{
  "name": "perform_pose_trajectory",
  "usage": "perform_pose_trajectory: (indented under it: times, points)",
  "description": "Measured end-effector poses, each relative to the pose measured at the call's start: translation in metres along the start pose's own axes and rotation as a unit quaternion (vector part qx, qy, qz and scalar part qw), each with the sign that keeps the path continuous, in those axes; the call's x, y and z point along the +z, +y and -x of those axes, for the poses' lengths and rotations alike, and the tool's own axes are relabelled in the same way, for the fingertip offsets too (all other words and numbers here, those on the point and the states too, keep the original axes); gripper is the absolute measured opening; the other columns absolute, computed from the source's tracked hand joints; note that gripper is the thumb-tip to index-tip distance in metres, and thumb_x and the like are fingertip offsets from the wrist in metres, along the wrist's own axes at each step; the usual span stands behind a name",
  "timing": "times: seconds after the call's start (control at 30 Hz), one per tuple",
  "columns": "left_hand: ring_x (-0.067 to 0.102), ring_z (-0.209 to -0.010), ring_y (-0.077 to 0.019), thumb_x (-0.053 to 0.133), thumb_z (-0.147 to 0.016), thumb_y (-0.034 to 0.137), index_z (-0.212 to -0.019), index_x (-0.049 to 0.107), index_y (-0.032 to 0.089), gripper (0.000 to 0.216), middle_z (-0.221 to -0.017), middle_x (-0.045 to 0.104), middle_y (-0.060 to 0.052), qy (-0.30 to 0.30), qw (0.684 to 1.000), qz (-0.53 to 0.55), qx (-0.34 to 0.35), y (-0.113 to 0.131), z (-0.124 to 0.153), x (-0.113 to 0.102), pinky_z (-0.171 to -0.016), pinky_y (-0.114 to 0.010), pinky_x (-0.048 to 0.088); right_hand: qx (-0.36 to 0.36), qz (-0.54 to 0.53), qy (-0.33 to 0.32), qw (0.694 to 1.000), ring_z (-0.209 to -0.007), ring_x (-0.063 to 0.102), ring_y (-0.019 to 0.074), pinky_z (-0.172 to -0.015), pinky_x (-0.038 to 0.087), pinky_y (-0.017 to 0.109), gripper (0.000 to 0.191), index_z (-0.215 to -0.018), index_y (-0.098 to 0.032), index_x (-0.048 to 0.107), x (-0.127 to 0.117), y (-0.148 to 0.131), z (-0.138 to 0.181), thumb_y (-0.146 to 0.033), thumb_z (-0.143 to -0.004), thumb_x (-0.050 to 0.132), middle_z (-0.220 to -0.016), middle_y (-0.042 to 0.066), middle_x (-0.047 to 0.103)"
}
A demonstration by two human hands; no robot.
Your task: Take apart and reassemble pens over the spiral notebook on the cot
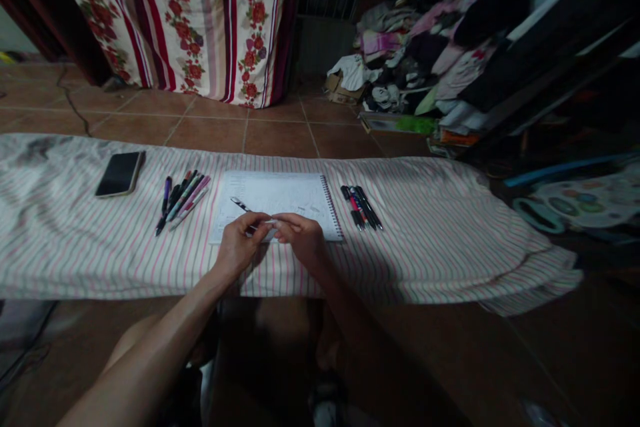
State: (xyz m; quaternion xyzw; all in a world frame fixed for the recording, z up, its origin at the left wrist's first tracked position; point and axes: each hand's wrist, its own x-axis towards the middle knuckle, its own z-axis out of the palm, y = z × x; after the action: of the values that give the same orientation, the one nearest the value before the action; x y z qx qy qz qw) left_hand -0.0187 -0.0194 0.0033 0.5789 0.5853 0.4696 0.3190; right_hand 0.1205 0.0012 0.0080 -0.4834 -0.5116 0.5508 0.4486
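My left hand (pixel 243 237) and my right hand (pixel 304 235) meet over the near edge of a spiral notebook (pixel 280 188). Their fingertips are closed in a pinch on a small, slim whitish piece (pixel 273 221); its exact kind is too small to make out. A black-and-white pen part (pixel 241 204) shows just beyond my left fingers. Whether it lies on the page or is held is unclear, as its lower end is hidden by the hand. Faint writing or drawing marks the open page, and the wire binding runs along its right side.
Left of the notebook lies a bunch of several pens (pixel 186 199); several more pens (pixel 363 207) lie to its right. A phone (pixel 120 173) rests further left on the striped cloth (pixel 425 233). Beyond are a floral curtain (pixel 215 27) and heaped clothes (pixel 420 47).
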Motion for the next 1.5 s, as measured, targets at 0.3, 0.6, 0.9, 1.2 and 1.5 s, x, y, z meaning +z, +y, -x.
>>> perform_pose_trajectory:
  times: [0.3, 0.6, 0.9, 1.2, 1.5]
  points:
    - [0.061, -0.068, -0.0154, 0.061, -0.073, 0.032, -0.078, 0.066, 0.018, 0.015, -0.073, 0.067, -0.001, 0.021, 0.999, 0.035, -0.009, -0.009, 0.0, -0.001, -0.067, -0.026, 0.046, -0.035, 0.037, -0.024, 0.998, -0.062, 0.066, 0.0151, -0.056, 0.054, 0.027, 0.026, -0.093, -0.018, 0.065, 0.005, 0.006, -0.001, -0.027, -0.07, 0.058, -0.072, 0.002, 0.07]
    - [0.057, -0.056, -0.0122, 0.068, -0.066, 0.035, -0.076, 0.064, 0.015, 0.022, -0.062, 0.062, 0.001, 0.056, 0.986, 0.126, -0.088, 0.0, 0.001, -0.023, -0.054, -0.022, 0.043, -0.177, 0.396, 0.114, 0.894, -0.076, 0.063, 0.0175, -0.078, 0.048, 0.03, 0.02, -0.09, -0.018, 0.069, -0.045, 0.007, -0.025, -0.018, -0.075, 0.056, -0.083, 0.006, 0.067]
    - [0.056, -0.054, -0.0111, 0.068, -0.066, 0.033, -0.074, 0.063, 0.015, 0.021, -0.059, 0.062, 0.001, 0.051, 0.984, 0.139, -0.103, 0.0, -0.001, -0.027, -0.053, -0.022, 0.042, -0.226, 0.486, 0.046, 0.843, -0.071, 0.059, 0.0154, -0.072, 0.045, 0.026, 0.014, -0.085, -0.018, 0.071, -0.051, 0.018, -0.029, -0.02, -0.079, 0.059, -0.079, 0.005, 0.062]
    - [0.057, -0.055, -0.0116, 0.068, -0.066, 0.035, -0.074, 0.063, 0.015, 0.022, -0.059, 0.062, 0.001, 0.048, 0.984, 0.133, -0.111, 0.0, 0.0, -0.025, -0.054, -0.022, 0.044, -0.244, 0.546, 0.034, 0.801, -0.082, 0.055, 0.0173, -0.076, 0.042, 0.027, 0.014, -0.09, -0.02, 0.069, -0.034, 0.021, -0.026, -0.022, -0.082, 0.059, -0.087, 0.005, 0.059]
    - [0.057, -0.055, -0.0119, 0.068, -0.066, 0.036, -0.073, 0.064, 0.015, 0.023, -0.058, 0.061, 0.001, 0.037, 0.983, 0.138, -0.112, 0.0, 0.0, -0.021, -0.055, -0.023, 0.044, -0.199, 0.561, 0.036, 0.803, -0.081, 0.054, 0.0172, -0.073, 0.04, 0.027, 0.01, -0.084, -0.021, 0.068, -0.029, 0.022, -0.027, -0.02, -0.082, 0.058, -0.086, 0.005, 0.059]
